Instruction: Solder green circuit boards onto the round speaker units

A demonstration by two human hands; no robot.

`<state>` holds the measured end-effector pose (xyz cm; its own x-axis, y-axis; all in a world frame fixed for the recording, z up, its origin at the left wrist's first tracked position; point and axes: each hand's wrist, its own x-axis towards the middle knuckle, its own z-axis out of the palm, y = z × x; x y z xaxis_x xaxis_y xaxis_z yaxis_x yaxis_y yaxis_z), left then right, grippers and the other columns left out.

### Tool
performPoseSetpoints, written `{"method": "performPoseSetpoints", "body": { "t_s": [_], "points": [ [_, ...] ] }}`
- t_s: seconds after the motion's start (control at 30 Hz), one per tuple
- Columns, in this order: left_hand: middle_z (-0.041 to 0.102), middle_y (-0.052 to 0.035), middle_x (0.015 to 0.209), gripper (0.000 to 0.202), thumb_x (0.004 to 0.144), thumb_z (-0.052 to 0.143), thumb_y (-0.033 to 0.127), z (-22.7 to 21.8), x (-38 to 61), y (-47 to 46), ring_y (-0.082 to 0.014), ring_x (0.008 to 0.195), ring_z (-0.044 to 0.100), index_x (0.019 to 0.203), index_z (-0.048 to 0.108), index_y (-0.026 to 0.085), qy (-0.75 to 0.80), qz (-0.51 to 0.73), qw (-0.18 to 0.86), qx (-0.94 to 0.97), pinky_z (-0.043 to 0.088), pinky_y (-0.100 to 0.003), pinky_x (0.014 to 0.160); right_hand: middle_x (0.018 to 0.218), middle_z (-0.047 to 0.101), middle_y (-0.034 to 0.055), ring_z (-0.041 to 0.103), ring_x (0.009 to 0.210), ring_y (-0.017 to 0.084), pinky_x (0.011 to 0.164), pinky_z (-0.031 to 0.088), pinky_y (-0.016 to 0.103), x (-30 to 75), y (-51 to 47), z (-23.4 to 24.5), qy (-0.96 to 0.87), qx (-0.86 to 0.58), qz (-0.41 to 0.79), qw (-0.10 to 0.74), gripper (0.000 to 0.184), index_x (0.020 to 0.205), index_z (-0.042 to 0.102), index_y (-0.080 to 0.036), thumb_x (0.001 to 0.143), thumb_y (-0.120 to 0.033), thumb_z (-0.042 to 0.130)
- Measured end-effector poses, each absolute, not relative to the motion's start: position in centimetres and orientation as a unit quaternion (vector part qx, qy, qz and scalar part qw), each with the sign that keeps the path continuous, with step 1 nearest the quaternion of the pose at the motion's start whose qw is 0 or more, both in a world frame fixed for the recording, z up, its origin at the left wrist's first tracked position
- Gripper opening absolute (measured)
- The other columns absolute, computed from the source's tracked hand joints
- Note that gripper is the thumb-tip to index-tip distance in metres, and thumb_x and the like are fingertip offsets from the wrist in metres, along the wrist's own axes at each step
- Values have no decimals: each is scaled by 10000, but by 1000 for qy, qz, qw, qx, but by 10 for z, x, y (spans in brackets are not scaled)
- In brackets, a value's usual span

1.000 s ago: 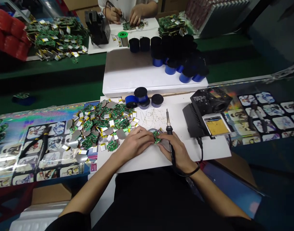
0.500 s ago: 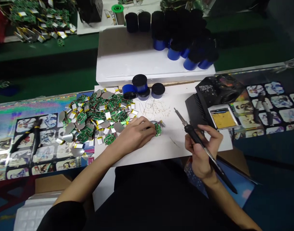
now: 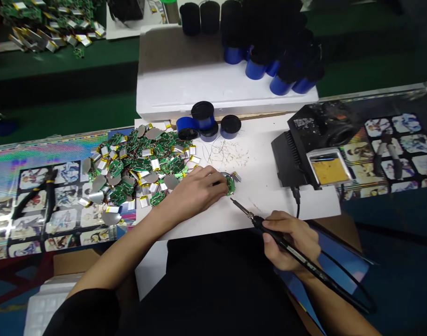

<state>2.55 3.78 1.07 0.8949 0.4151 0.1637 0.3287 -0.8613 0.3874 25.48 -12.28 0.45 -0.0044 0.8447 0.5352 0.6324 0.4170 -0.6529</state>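
My left hand [image 3: 206,187] is closed at the edge of a small green circuit board [image 3: 230,185] on the white work surface [image 3: 262,161]. Its fingertips hide part of the board; a thin wire and a small silver component [image 3: 236,176] lie beside it. In my right hand [image 3: 293,240] is a black soldering iron [image 3: 276,239], gripped like a pen. Its metal tip points up and left, close below the board and apart from it. Left of my left hand spreads a heap of circuit boards [image 3: 138,163] with silver battery cells and grey discs.
Blue-and-black round housings [image 3: 230,127] stand behind the boards, and more crowd a white foam block [image 3: 171,88]. To the right sit a black soldering station [image 3: 286,158] and a yellow sponge tray [image 3: 328,171]. Pliers [image 3: 49,193] lie far left, cutters [image 3: 387,156] far right.
My right hand has brought the soldering iron down and left, its tip now near the circuit board, and its grip has turned pen-like. My left hand has stayed at the board.
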Motion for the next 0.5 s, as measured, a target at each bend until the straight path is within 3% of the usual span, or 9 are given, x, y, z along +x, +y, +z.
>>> {"method": "performPoseSetpoints", "body": {
  "t_s": [0.5],
  "points": [
    [765,-82,1168,270,1135,498,287,8,25,39,-238,1082,642,1085,740,179,190,120,181,957,492,-384,950,789,683,42,686,644,182,538,587,294,253,-116,-3,-717,-500,135,467,240,1031,652,-166,813,-68,674]
  ]
}}
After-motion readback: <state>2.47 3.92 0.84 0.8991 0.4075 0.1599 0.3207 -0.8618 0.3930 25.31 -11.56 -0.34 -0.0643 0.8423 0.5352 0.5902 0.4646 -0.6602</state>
